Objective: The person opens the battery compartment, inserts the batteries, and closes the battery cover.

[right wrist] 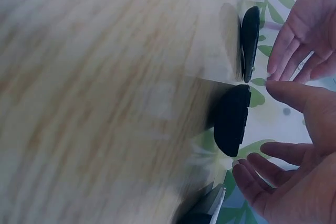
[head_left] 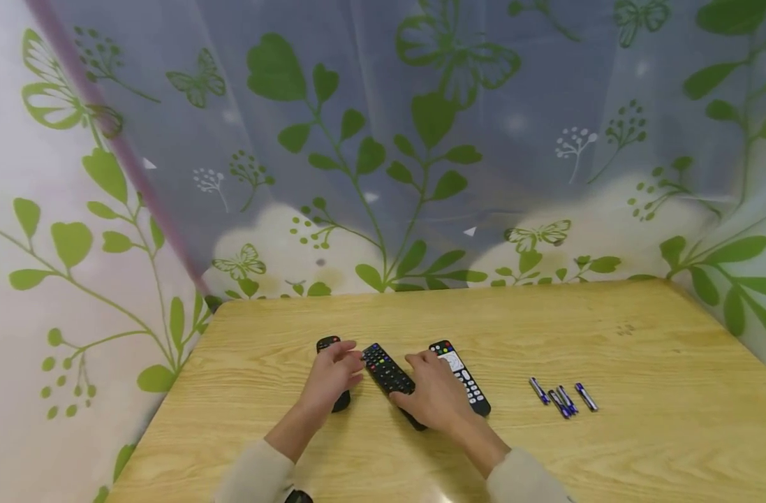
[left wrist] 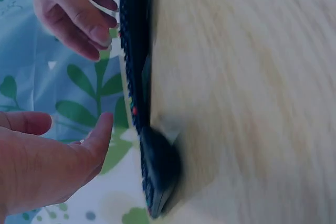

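Three remote controls lie on the wooden table. My left hand (head_left: pixel 331 377) hovers over the left black remote (head_left: pixel 341 403), hiding its middle. Under my right hand (head_left: pixel 438 397) is the lower part of the middle black remote (head_left: pixel 385 370), which has coloured buttons. That hand also overlaps the right remote (head_left: pixel 473 391), with its white buttons. In the right wrist view, the right thumb and fingers (right wrist: pixel 254 182) are spread and loosely bent beside the end of a remote (right wrist: pixel 231 121), apart from it. The left wrist view shows the left fingers held loosely, with nothing between them.
Several small batteries (head_left: pixel 561 402) lie on the table (head_left: pixel 659 433) to the right of the remotes. A patterned curtain (head_left: pixel 357 230) with green leaves and butterflies hangs behind the table's far edge. A small dark object (head_left: pixel 299 497) shows at the bottom, near the left sleeve.
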A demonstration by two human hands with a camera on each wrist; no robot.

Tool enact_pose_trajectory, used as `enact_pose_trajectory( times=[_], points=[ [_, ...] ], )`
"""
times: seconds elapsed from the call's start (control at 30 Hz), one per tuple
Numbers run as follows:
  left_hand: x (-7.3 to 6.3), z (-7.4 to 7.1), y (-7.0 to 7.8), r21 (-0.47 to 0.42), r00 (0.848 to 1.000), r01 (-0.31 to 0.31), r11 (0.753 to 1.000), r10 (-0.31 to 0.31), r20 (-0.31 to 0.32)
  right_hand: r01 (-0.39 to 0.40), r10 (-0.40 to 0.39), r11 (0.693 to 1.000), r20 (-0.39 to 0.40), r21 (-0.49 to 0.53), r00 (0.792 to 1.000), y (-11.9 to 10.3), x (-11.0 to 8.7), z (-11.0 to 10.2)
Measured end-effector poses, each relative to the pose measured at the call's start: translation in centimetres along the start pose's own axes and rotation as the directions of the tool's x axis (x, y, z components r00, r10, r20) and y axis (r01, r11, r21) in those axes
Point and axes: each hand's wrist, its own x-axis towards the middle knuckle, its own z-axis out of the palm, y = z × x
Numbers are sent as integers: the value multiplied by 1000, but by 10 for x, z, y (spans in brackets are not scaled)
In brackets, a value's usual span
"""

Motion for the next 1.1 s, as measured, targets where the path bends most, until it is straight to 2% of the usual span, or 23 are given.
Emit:
enact_pose_trajectory(
  times=[0.17,0.47,0.73,0.97,1.1],
  points=[
    [1,10,-6,20,1000,15,1000,-16,25,-3,4,999,20,-34,1000,0,-3,3],
    [3,20,-12,71,998,67,995,-66,-14,0,0,998,2,-66,1000,0,-6,11],
    [2,21,-18,42,997,77,996,-78,29,4,-4,998,3,-69,1000,-2,-5,13],
    [-2,25,-19,-24,993,79,997,-77,86,-4,5,998,9,-56,1000,-2,-3,14],
    [0,26,-21,-42,993,81,996,-77,88,14,-14,999,4,-42,1000,-2,-2,15]
  ],
)
